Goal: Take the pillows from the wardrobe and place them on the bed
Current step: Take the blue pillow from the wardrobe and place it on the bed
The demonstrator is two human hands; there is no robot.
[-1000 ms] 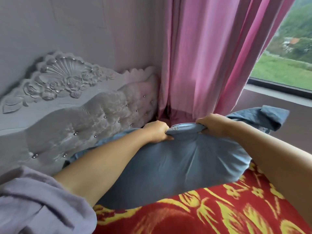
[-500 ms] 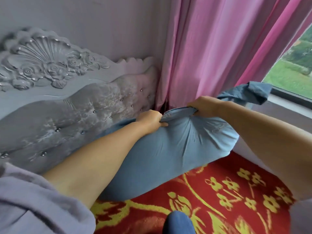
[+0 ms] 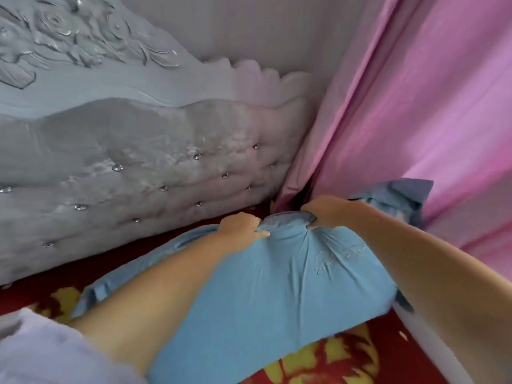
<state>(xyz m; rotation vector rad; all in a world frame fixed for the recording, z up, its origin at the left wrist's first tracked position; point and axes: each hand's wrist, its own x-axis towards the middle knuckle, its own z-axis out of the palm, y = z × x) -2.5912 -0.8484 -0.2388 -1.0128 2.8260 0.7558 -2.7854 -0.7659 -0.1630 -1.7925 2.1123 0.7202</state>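
Note:
A blue pillow lies across the red and yellow flowered bed cover, close to the headboard corner. My left hand and my right hand both grip the pillow's far edge, pinching the fabric between them. The pillow's far right corner sticks up against the pink curtain. My forearms cover part of the pillow.
A grey carved headboard with studded padding runs along the left and back. A pink curtain hangs on the right, down to the bed's edge. The white bed frame edge shows at lower right.
The pillow has come down toward the bed cover, nearer the headboard. Both hands keep their grip on its far edge. The view has tilted down, and the window is out of sight.

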